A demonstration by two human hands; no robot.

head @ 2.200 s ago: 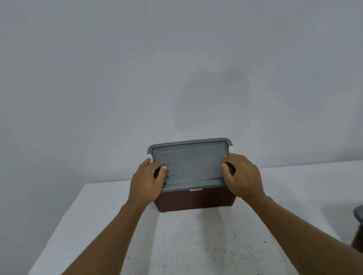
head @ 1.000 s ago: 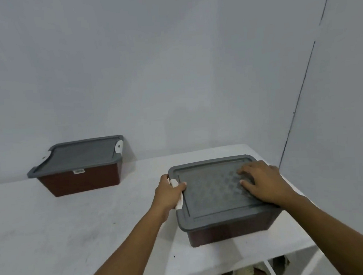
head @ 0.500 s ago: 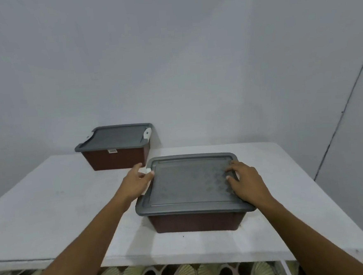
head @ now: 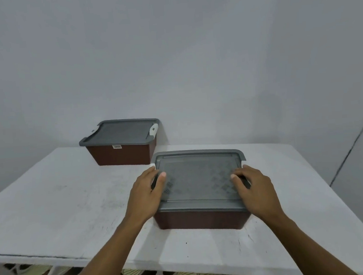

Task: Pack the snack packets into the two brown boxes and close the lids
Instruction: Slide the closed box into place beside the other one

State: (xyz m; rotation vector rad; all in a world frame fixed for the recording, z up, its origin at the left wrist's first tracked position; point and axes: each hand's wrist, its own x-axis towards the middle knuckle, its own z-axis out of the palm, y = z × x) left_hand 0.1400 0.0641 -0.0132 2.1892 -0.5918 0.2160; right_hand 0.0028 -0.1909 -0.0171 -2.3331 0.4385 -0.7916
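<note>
Two bare hands clasp the ends of a box lid. The left hand curls its fingers over the left edge of the grey lid, thumb lying on top. The right hand grips the right edge the same way. The lid sits flat on the near brown box, which stands near the front of a white table. The far brown box, under its far lid with a white latch, stands against the grey wall.
</note>
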